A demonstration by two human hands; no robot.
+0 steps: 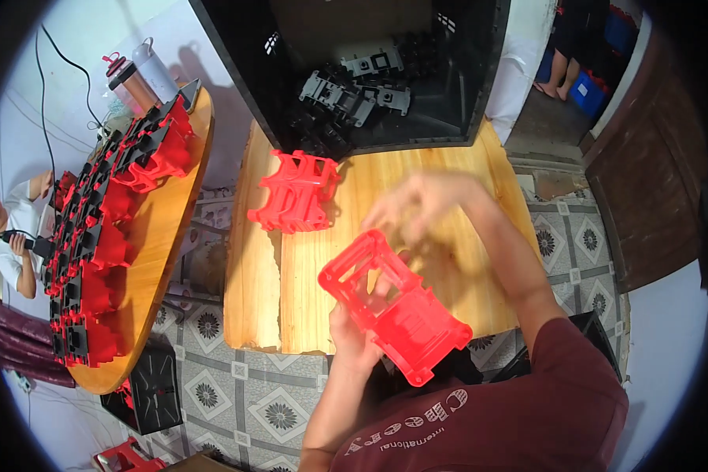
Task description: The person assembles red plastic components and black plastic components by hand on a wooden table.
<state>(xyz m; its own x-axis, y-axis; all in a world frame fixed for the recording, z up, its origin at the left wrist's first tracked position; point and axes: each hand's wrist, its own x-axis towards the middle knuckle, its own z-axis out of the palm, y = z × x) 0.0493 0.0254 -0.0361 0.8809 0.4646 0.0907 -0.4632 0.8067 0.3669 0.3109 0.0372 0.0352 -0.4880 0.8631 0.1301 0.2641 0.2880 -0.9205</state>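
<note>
My left hand (352, 340) is closed on a red plastic frame (417, 322), tilted in front of my body. The frame has an opening in its upper half and a solid panel in its lower half. Some of my fingers show through the opening. Beyond it, over the wooden table, my right hand (425, 200) is blurred by motion; its fingers look apart, with nothing visible in them. To the left on the tabletop sit more red plastic frames (297, 193), grouped close together. A large black crate (354, 149) lies behind with its open side facing me, holding several grey and black plastic parts (338, 96).
On the left, a rounded wooden table (161, 252) carries rows of red-and-black assemblies (106, 244) and two bottles (138, 79). Beneath it stands a black bin (153, 385). A person (20, 236) is at far left; another person's legs (560, 75) show through the doorway near a blue crate (588, 94).
</note>
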